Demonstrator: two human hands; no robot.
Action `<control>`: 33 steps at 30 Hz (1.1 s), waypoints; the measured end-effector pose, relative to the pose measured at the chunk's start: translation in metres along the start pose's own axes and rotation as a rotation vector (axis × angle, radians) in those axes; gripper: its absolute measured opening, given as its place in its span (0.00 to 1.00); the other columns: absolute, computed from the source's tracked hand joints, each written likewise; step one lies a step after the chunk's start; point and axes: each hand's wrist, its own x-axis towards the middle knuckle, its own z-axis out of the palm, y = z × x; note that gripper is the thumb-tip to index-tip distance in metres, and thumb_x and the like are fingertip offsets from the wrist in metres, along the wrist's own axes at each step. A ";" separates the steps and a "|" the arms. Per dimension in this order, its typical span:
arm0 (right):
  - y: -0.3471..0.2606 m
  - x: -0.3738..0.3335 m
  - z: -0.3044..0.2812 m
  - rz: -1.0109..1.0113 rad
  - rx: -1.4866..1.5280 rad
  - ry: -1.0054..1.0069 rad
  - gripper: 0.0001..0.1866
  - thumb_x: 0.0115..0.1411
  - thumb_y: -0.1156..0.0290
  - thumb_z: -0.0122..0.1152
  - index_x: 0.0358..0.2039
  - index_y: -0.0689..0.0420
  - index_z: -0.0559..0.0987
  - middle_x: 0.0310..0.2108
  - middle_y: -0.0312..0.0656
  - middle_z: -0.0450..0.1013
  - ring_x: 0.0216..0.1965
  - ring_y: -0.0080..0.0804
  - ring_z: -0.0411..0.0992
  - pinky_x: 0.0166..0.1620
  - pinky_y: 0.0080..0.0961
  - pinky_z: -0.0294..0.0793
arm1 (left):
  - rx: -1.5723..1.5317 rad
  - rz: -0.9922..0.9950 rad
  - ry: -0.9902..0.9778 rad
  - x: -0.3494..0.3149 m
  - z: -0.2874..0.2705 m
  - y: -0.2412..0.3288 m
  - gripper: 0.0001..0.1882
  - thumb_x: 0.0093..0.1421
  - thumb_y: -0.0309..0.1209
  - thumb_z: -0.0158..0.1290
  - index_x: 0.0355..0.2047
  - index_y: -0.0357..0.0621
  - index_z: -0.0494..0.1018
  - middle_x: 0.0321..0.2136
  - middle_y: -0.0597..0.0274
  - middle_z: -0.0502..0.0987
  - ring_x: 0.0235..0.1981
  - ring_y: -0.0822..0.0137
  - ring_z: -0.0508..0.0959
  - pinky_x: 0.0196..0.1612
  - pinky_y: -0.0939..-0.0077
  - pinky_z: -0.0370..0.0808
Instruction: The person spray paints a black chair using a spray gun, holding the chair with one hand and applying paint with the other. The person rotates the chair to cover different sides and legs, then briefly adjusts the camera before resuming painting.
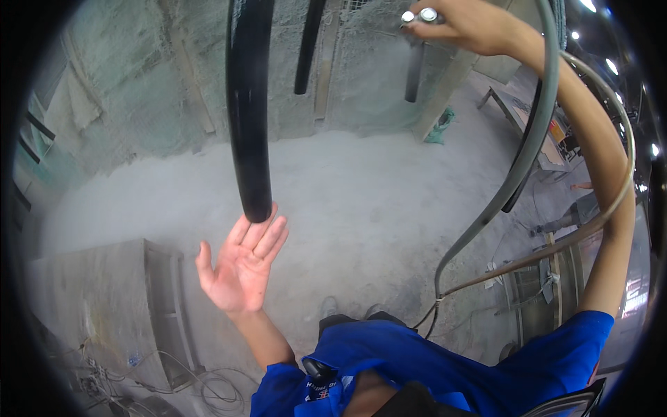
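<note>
A long black tube (249,104) hangs down from the top edge, its lower end in front of my left fingertips. My left hand (240,267) is open, palm up, with its fingers stretched out behind that end; whether they touch it I cannot tell. Raised at the upper right, my right hand (472,28) is closed around a spray gun (427,15), of which two round silver knobs show. Pale mist hangs below the gun, partly veiling a shorter hanging tube (413,73). A grey hose (511,184) curves down beside my right arm.
Another black tube (309,48) hangs before a dusty, sheeted wall (139,76). At the lower left stands a grey box-like cabinet (97,306), with loose cable (221,393) beside it. A worktable (524,125) is at the right; a green bag (439,126) lies by the wall.
</note>
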 end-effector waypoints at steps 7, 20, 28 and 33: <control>0.033 -0.012 -0.028 0.049 -0.507 0.158 0.17 0.67 0.56 0.59 0.46 0.56 0.78 0.23 0.48 0.77 0.26 0.46 0.78 0.34 0.43 0.77 | 0.023 -0.154 -0.080 0.006 0.002 0.008 0.56 0.66 0.54 0.48 0.70 0.17 0.33 0.71 0.19 0.40 0.72 0.24 0.47 0.75 0.37 0.41; 0.026 -0.005 0.004 0.008 0.254 -0.086 0.18 0.67 0.57 0.57 0.43 0.58 0.85 0.23 0.51 0.77 0.26 0.45 0.77 0.35 0.40 0.76 | 0.112 -0.432 -0.160 0.031 0.057 0.007 0.57 0.59 0.55 0.52 0.72 0.21 0.43 0.72 0.30 0.52 0.71 0.24 0.52 0.74 0.39 0.45; -0.040 -0.096 -0.217 0.049 -0.010 0.309 0.22 0.59 0.63 0.61 0.49 0.65 0.83 0.28 0.46 0.82 0.29 0.34 0.83 0.35 0.27 0.82 | -0.206 -0.665 -0.313 0.089 0.101 -0.035 0.51 0.60 0.54 0.49 0.73 0.29 0.46 0.75 0.41 0.47 0.75 0.33 0.46 0.75 0.38 0.43; -0.102 -0.138 -0.305 -0.077 -0.627 0.436 0.36 0.67 0.43 0.56 0.55 0.69 0.78 0.46 0.56 0.80 0.44 0.46 0.81 0.46 0.36 0.81 | -0.364 -0.758 -0.385 0.113 0.113 -0.083 0.42 0.65 0.52 0.44 0.72 0.37 0.53 0.75 0.45 0.48 0.75 0.40 0.49 0.75 0.40 0.46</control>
